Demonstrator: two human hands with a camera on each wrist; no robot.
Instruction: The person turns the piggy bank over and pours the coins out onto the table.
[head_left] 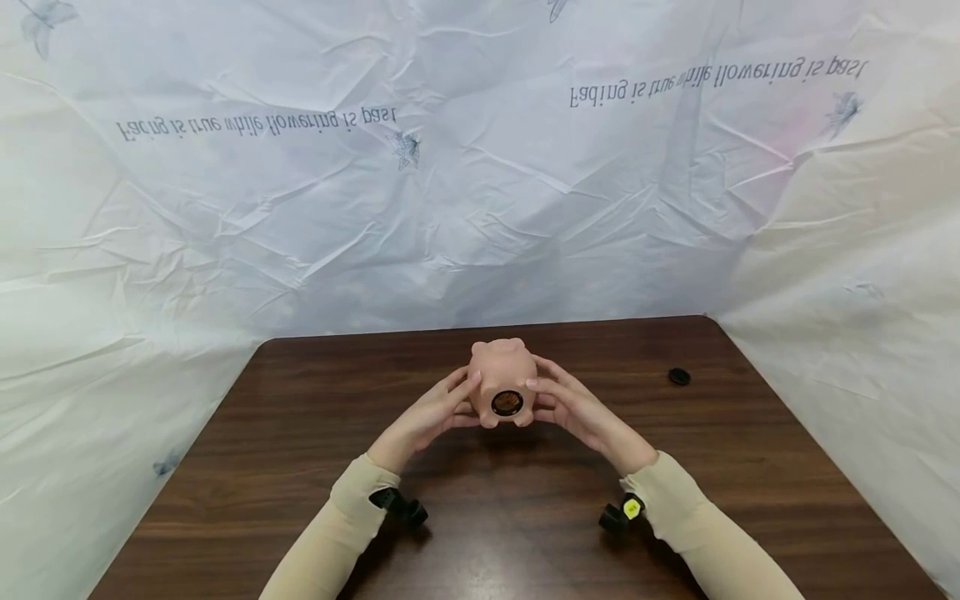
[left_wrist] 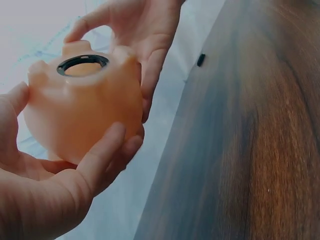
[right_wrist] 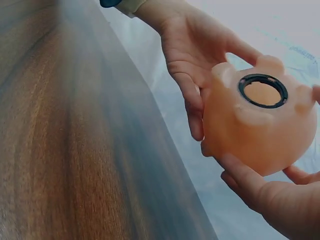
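A pink piggy bank (head_left: 504, 367) is between my two hands above the middle of the table. Its underside faces me in the head view, and a round hole (head_left: 507, 403) with a black rim shows among its stubby feet. My left hand (head_left: 433, 412) grips the left side, thumb near a foot and fingers curled round the body. On the opposite side my right hand (head_left: 581, 414) holds it the same way. Both wrist views show the black-rimmed opening uncovered, with the left hand (left_wrist: 60, 185) and right hand (right_wrist: 280, 200) cupping the rounded body.
A small round black cap (head_left: 679, 377) lies on the dark wood table (head_left: 315, 467), toward the back right. White sheeting (head_left: 480, 208) with printed words hangs behind the table and at both sides. A black strapped device (head_left: 401, 507) sits at each wrist.
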